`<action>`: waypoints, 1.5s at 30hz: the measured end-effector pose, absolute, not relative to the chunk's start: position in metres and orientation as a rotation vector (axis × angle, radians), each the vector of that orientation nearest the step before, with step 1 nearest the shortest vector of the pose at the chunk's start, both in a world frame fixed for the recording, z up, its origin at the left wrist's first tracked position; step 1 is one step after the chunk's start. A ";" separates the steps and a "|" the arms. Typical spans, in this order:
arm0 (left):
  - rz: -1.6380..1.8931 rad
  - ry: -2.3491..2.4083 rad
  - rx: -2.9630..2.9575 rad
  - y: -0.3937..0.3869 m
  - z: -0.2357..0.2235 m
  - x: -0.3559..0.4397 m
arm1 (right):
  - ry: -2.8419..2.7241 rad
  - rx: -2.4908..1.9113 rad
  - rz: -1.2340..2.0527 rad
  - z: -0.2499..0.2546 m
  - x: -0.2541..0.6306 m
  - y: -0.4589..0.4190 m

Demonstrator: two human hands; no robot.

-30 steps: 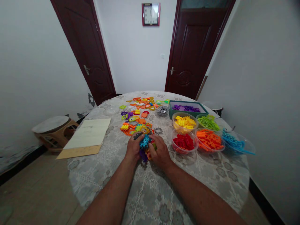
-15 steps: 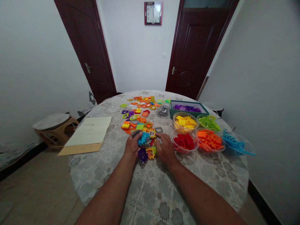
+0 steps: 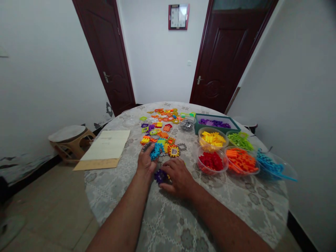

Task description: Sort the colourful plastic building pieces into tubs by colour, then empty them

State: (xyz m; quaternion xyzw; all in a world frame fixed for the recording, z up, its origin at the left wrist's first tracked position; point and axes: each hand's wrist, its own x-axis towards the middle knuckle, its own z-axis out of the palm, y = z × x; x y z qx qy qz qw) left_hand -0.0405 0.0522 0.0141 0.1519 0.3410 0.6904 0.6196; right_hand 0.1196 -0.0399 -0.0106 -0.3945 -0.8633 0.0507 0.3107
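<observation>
On a round table (image 3: 170, 224) with a patterned cloth lies a spread of colourful interlocking plastic pieces (image 3: 160, 129). My left hand (image 3: 145, 161) rests at the near end of that spread, its fingers closed on a blue piece (image 3: 156, 150). My right hand (image 3: 177, 176) lies just right of it, fingers curled over a purple piece (image 3: 159, 175) on the cloth. An orange and yellow square piece (image 3: 174, 151) sits just beyond my right hand.
Clear bowls of red (image 3: 211, 161), orange (image 3: 240, 159), yellow (image 3: 212, 137), green (image 3: 240, 140) and blue (image 3: 270, 162) pieces and a green tray of purple ones (image 3: 215, 122) stand at right. A paper booklet (image 3: 106, 148) lies left. A stool (image 3: 70, 138) stands beside the table.
My right hand drew back toward me and came down on the purple piece. My left hand stayed on the blue piece. The view shifted left.
</observation>
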 end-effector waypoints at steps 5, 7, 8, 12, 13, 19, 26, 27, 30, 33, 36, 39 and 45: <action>1.487 0.784 0.377 0.049 0.017 -0.037 | -2.251 -1.207 0.063 -0.017 0.116 -0.035; 1.432 0.797 0.400 0.048 0.017 -0.035 | -2.152 -1.303 0.011 -0.021 0.119 -0.029; 1.408 0.801 0.408 0.048 0.017 -0.034 | -2.103 -1.335 -0.006 -0.022 0.122 -0.027; 1.333 0.784 0.438 0.045 0.017 -0.030 | -1.972 -1.360 -0.034 -0.025 0.129 -0.021; 1.317 0.779 0.439 0.044 0.018 -0.029 | -1.949 -1.355 -0.037 -0.024 0.130 -0.020; 1.263 0.785 0.464 0.034 0.019 -0.019 | -1.648 -1.280 0.087 -0.011 0.129 -0.023; 1.153 0.676 0.579 0.028 0.004 -0.010 | -1.523 -1.238 0.336 0.001 0.130 -0.029; 1.151 0.670 0.579 0.027 0.003 -0.009 | -1.521 -1.244 0.339 0.000 0.131 -0.028; 1.155 0.678 0.562 0.027 0.004 -0.009 | -1.444 -1.302 0.353 -0.004 0.132 -0.025; 1.150 0.702 0.530 0.028 0.007 -0.009 | -1.324 -1.354 0.363 -0.001 0.133 -0.022; 1.144 0.730 0.503 0.030 0.008 -0.011 | -1.321 -1.326 0.351 0.016 0.138 -0.026; 1.145 0.783 0.505 0.034 0.007 -0.013 | -1.410 -1.280 0.313 0.040 0.150 -0.035; 1.117 0.846 0.496 0.038 0.013 -0.012 | -1.395 -1.438 -0.014 0.074 0.211 -0.067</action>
